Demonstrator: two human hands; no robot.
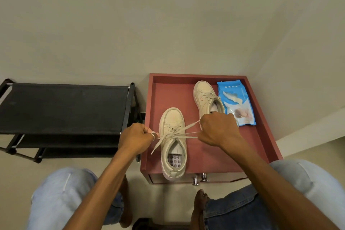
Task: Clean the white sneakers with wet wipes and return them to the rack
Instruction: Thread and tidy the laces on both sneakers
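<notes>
Two off-white sneakers stand on a low red cabinet top [259,136]. The near sneaker [172,117] points away from me, heel at the front edge. My left hand [135,139] pinches one end of its lace [188,127] on its left side; my right hand [218,129] grips the other end on its right, and the lace is stretched taut between them. The second sneaker [204,97] sits farther back, its heel hidden behind my right hand. A blue pack of wet wipes [236,104] lies flat to its right.
A black shoe rack [63,106] with fabric shelves stands to the left of the cabinet against a plain wall. My knees in light jeans and bare feet are at the bottom. Two metal drawer knobs [199,178] stick out of the cabinet front.
</notes>
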